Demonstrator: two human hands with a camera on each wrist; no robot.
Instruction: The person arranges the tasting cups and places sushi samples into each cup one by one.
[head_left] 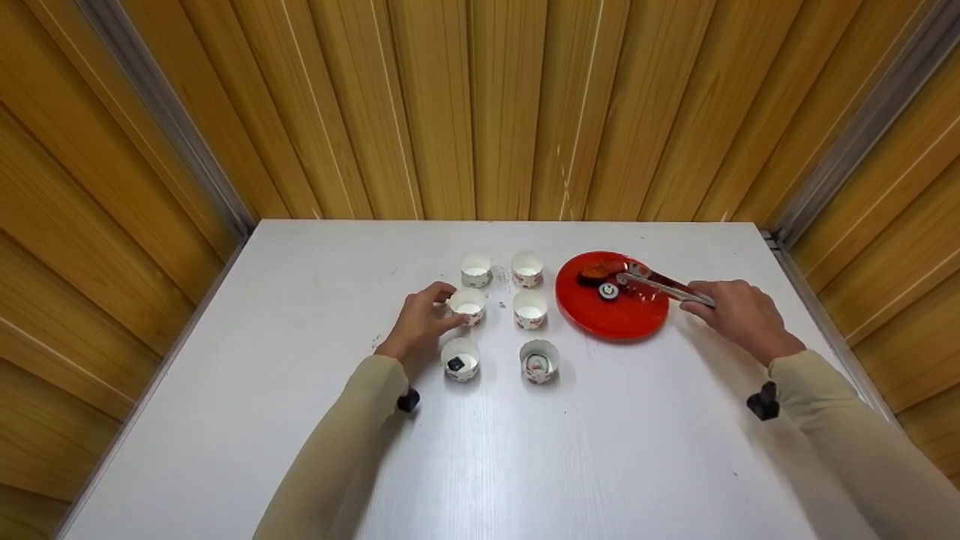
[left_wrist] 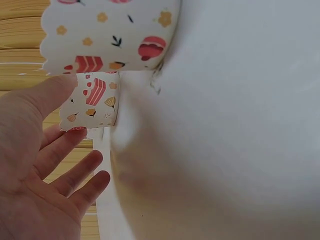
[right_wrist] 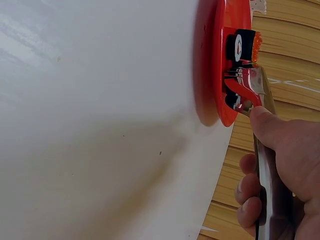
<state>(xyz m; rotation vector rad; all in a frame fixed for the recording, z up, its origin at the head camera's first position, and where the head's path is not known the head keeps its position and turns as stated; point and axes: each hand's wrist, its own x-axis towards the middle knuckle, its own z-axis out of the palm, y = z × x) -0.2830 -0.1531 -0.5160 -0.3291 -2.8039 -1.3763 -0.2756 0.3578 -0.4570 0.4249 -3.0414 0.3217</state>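
In the head view, my left hand [head_left: 424, 319] holds a patterned paper baking cup [head_left: 468, 309] in the middle row, thumb on the near side and a finger on the far side. My right hand [head_left: 742, 315] grips metal tongs [head_left: 671, 288]. Their tips reach over the red plate [head_left: 619, 326], among sushi pieces. On that plate lie a dark piece topped with orange [right_wrist: 256, 46] and a small round sushi roll [head_left: 608, 291]. Another dark-wrapped piece is at the tong tips in the right wrist view; whether they grip it, I cannot tell.
Several more paper cups stand in two columns left of the plate. A dark piece sits in the front left cup [head_left: 460, 369], a pale round roll in the front right cup [head_left: 539, 371]. Wood-patterned walls [head_left: 495, 112] border the white table [head_left: 510, 465].
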